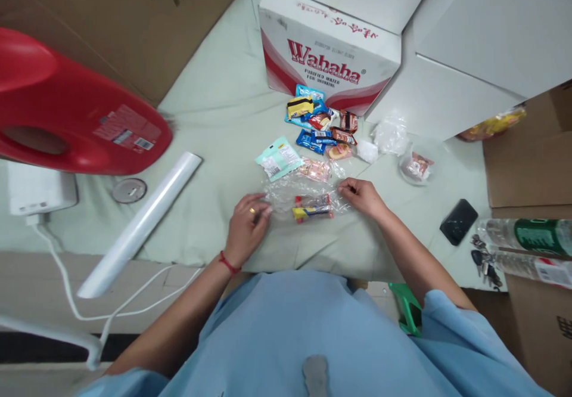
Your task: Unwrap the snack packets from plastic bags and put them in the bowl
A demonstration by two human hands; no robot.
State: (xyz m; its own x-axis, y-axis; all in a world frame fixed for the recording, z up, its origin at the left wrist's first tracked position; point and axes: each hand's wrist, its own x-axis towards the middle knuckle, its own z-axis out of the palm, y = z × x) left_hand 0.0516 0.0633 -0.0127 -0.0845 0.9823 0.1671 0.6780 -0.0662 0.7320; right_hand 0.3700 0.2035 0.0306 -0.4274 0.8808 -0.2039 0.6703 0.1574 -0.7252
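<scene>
A clear plastic bag (283, 191) lies spread on the cloth-covered table between my hands. My left hand (248, 227) is closed at its left edge, fingers curled towards the thumb. At the right edge, my right hand (363, 196) pinches the plastic. Small red and yellow snack packets (311, 211) show at the bag's middle; whether they lie inside or under the film I cannot tell. Just beyond are a mint-green packet (280, 158) and a pink clear-wrapped snack (315, 169). A pile of blue, yellow and brown snack packets (319, 123) sits farther back.
A Wahaha water carton (330, 57) stands behind the pile. Crumpled clear plastic (391, 135) and a small round container (417, 166) lie to the right, with a black phone (459, 222), keys (485, 263) and bottles (527, 235). Leftward are a red jug (80, 105) and a white tube (143, 224).
</scene>
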